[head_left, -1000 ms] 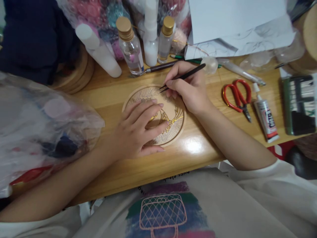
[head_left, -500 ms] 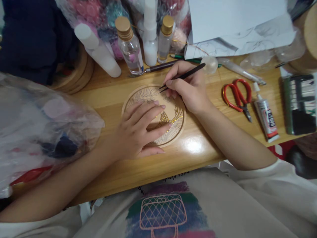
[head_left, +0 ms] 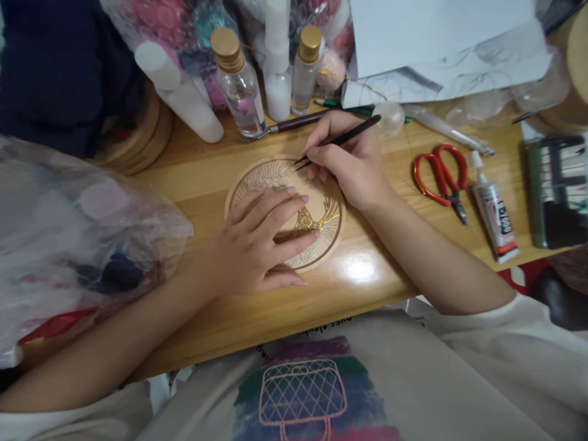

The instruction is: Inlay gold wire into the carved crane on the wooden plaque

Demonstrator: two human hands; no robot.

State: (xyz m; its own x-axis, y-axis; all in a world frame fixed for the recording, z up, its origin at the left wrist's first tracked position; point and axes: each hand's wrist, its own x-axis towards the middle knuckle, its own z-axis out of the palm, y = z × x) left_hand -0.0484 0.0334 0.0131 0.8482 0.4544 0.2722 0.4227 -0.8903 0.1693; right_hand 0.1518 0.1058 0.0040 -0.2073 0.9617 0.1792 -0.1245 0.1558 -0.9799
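Observation:
A round wooden plaque (head_left: 303,184) with a drawn line pattern lies on the table, and gold wire (head_left: 327,222) follows part of the design, shaped like a fish tail. My left hand (head_left: 261,239) rests over its lower left part with the fingers spread, hiding much of the pattern. Black tweezers (head_left: 353,131) are pinched in my right hand (head_left: 351,162). Their two tips point at the drawn lines near the plaque's upper edge. Whether anything sits between the tips is too small to tell.
Right of my forearm lie red-handled pliers (head_left: 443,174) and a glue tube (head_left: 496,217). Behind the plaque are a dark-handled tool (head_left: 298,122), a glass bottle (head_left: 241,92) and white spray bottles. A plastic bag (head_left: 92,233) covers the left side; paper sheets (head_left: 441,43) lie at the back.
The fingers of my left hand have shifted very slightly, showing a little more of the gold pattern. The tweezers stay almost in the same place.

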